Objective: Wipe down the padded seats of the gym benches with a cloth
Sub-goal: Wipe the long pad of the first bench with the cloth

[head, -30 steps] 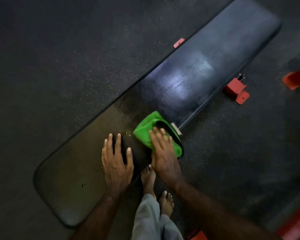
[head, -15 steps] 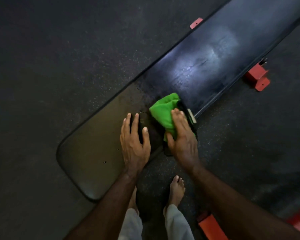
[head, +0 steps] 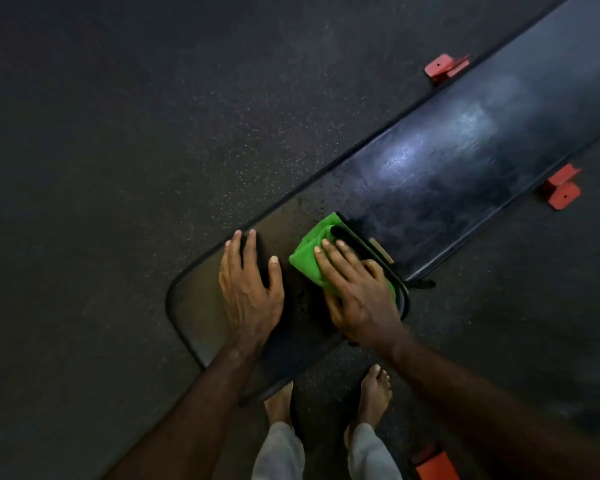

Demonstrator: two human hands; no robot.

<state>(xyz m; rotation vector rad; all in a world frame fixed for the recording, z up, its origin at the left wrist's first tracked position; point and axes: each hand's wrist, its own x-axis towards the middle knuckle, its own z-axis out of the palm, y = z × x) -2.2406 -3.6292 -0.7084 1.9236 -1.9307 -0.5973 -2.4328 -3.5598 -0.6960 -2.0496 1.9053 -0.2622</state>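
Note:
A long black padded gym bench runs from lower left to upper right: a short seat pad [head: 201, 299] near me and a longer back pad [head: 465, 168] beyond a narrow gap. My right hand [head: 357, 292] presses a folded green cloth [head: 312, 252] onto the seat pad at the gap, fingers spread over the cloth. Flat on the seat pad just left of the cloth lies my left hand [head: 248, 289], fingers apart, holding nothing. The back pad has a dull sheen in the middle.
Red frame feet stick out on both sides of the bench [head: 445, 67] [head: 561, 188], and another red part [head: 435, 464] lies by my right foot. My bare feet [head: 374, 393] stand on dark speckled rubber floor [head: 118, 168] at the seat's near edge.
The view has shifted, so the bench sits further right in frame. My right hand has slid the cloth along the gap end of the seat pad, with my left hand staying flat beside it.

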